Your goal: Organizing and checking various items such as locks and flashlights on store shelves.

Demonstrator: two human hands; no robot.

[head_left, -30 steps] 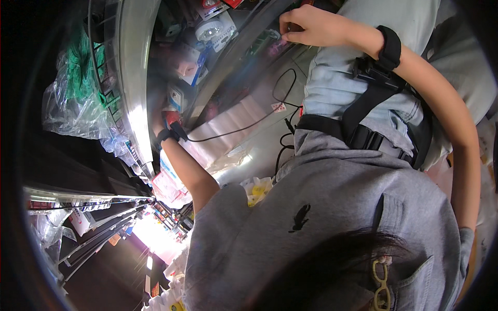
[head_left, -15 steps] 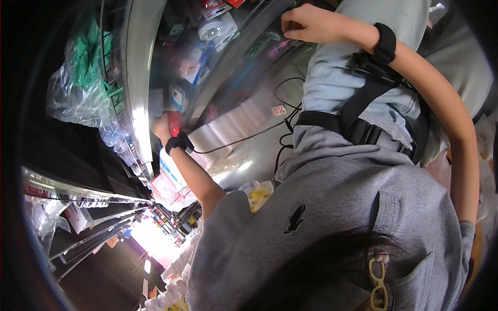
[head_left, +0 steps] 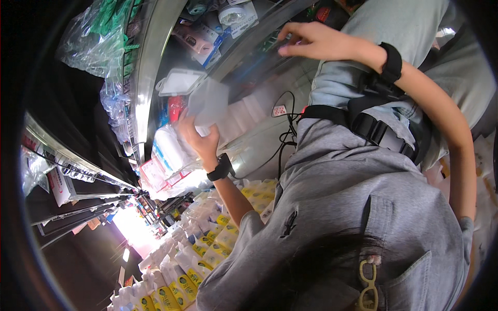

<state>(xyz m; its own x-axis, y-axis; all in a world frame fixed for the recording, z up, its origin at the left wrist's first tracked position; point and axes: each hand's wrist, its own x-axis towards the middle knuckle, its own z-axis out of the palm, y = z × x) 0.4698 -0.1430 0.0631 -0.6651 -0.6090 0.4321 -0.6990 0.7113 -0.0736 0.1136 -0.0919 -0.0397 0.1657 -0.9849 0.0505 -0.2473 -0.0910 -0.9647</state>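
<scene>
Clear plastic pack, blurred, sat at about 10 o'clock from frame centre, gripped in the left hand, fingers curled round its lower edge. Pack was held up w/ a second flat white-rimmed clear pack just above it at 11 o'clock; can't tell if they touched. Left wrist wore a black band.

Right hand was up at 1 o'clock, fingers bent and partly spread, tips on or very near the metal shelf edge; can't tell whether it held anything. Right wrist also had a black band.

Shelf bay at 12 o'clock held small packaged goods, incl. a tape-like roll. Bagged white items lay just beside the left hand at 9 o'clock. Green-printed clear bags hung at 10–11 o'clock, well apart from both hands. Rows of yellow-labelled white packs ran below at 7 o'clock. Black cable dangled near centre, by the grey shirt.
</scene>
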